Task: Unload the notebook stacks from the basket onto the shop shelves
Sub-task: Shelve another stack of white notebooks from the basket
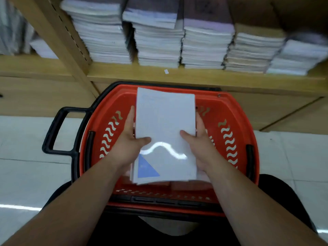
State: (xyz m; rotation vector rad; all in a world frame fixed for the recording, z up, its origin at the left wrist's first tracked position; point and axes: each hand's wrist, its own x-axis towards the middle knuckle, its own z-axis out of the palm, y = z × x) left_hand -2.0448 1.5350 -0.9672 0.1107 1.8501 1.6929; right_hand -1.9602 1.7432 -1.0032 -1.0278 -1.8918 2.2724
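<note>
Gripping a wrapped notebook stack (165, 132) from both sides, the left hand (130, 142) and right hand (199, 139) clamp it with thumbs on top, above the red basket (230, 110). Keeping it level and squeezed evenly should stop the glossy wrap slipping on the way to the shelf (195, 77).
</note>
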